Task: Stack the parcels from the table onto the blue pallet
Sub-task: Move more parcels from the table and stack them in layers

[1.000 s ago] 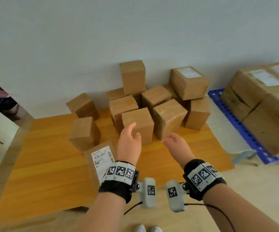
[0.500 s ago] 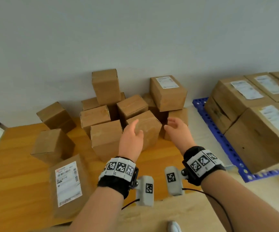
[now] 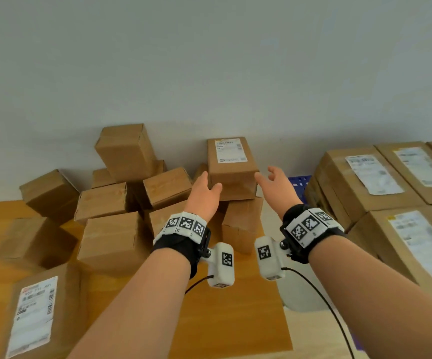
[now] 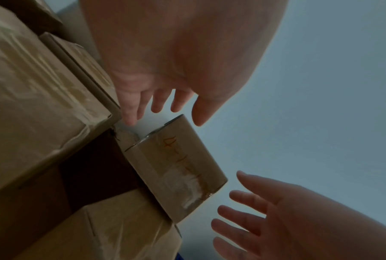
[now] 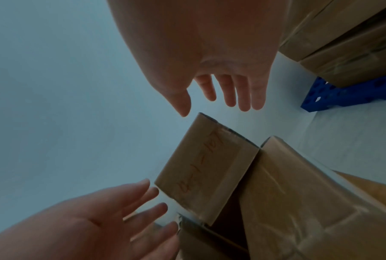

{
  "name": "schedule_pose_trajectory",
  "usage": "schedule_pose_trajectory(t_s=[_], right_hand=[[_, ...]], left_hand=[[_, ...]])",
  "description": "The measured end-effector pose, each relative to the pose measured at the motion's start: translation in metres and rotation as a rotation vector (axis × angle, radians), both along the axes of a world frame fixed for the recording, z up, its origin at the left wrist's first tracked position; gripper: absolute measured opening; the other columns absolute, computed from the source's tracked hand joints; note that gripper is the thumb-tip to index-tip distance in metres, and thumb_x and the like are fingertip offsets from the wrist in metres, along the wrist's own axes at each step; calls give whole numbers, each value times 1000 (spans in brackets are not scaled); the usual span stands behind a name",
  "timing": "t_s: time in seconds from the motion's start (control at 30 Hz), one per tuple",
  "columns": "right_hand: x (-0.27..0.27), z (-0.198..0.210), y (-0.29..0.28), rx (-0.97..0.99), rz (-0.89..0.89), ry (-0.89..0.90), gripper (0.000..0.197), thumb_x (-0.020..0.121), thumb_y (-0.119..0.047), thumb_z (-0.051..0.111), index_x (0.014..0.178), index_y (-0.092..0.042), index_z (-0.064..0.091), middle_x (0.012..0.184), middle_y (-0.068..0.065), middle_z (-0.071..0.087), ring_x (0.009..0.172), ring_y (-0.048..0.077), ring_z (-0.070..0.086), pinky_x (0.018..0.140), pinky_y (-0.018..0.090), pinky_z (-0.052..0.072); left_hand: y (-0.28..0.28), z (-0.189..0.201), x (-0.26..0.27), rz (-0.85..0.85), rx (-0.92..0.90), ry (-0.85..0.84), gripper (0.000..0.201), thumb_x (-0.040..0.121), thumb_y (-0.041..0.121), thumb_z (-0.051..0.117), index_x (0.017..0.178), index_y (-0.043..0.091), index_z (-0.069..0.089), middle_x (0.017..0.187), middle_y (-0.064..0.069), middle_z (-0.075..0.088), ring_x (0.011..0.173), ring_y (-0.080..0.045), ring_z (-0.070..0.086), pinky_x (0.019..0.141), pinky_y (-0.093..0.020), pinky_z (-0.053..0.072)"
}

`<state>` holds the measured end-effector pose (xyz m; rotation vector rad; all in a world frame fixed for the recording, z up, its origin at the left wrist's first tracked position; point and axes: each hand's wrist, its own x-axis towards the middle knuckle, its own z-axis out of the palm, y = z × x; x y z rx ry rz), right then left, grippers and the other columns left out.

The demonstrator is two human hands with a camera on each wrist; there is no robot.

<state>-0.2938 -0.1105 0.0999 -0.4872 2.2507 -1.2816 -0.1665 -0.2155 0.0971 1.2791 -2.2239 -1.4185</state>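
A brown labelled parcel [image 3: 231, 164] sits on top of another parcel [image 3: 241, 224] at the back right of the wooden table [image 3: 235, 320]. My left hand [image 3: 206, 189] is open at the parcel's left front corner. My right hand [image 3: 272, 181] is open just off its right side. In the wrist views the same parcel [image 4: 176, 165] [image 5: 205, 168] lies between both open hands, with a small gap on each side. The blue pallet [image 3: 298, 181] shows behind my right hand, loaded with larger parcels [image 3: 365, 187].
Several more brown parcels [image 3: 111, 239] crowd the table's back and left. A flat labelled parcel [image 3: 36, 314] lies at the front left. A pale wall stands close behind the pile. The pallet's blue corner [image 5: 334, 95] lies to the right of the table.
Both hands have reached further forward and up, from the lower front parcels to either side of the labelled top parcel. The view has moved closer to the pile.
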Motion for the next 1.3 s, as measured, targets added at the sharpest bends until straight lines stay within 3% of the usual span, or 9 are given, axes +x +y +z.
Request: schedule_pose_trajectory(t_s=[0.13,0.23,0.4,0.5,0.63,0.9,1.0,1.2,1.3], right_hand=[[-16,-7,-17,55,103,-53,64,100,-51,41,152,-14,31,151,9,42,136,28,42,110,42,35],[-19,-12,-26,23,137,-147,55,100,-54,37,137,-14,46,130,8,57,116,26,54,104,47,44],[-21,-15,-26,-26,80,-207,48,100,-51,39,133,-16,45,106,1,55,91,17,55,92,44,53],[-19,-13,-18,-55,37,-216,46,101,-48,40,133,-16,43,106,0,52,91,16,53,91,43,54],[-11,2,-1,-119,-27,-207,37,101,-43,44,128,-17,44,102,-3,52,86,11,53,84,38,56],[16,41,71,-230,-138,-101,37,96,-41,53,128,-24,51,112,-9,58,102,10,58,97,41,51],[24,51,106,-272,-169,-57,39,95,-39,52,133,-28,52,116,-11,64,106,7,61,99,39,50],[28,73,190,-347,-320,30,37,96,-39,59,130,-27,49,111,-10,63,84,-7,64,64,9,50],[15,83,237,-354,-394,95,51,91,-48,62,134,-25,47,117,-9,63,97,-1,64,78,19,53]], left_hand=[[-7,-6,-16,-11,48,-29,58,101,44,39,153,25,23,153,-1,36,138,-23,38,111,-39,30],[-8,-6,-21,-17,91,-45,57,99,51,37,150,27,27,145,-1,46,129,-25,47,109,-41,36],[-3,-1,-18,50,103,-9,61,97,57,36,148,23,28,140,-1,49,121,-24,53,103,-40,40],[6,3,-14,80,104,54,56,96,60,36,138,24,34,126,2,55,110,-21,56,92,-36,43],[15,10,-6,139,145,190,50,91,64,40,122,25,41,105,8,56,100,-13,58,97,-45,49],[44,35,0,35,247,321,76,80,65,60,142,27,37,131,4,53,118,-17,54,101,-44,47],[70,40,-7,-56,263,344,68,84,60,60,141,28,41,130,6,56,115,-13,56,99,-42,49],[144,56,-36,-223,300,385,52,81,58,65,127,38,49,117,10,61,107,-10,60,96,-40,51],[192,70,-56,-308,280,422,51,82,55,65,128,36,52,115,11,63,105,-9,62,94,-39,53]])
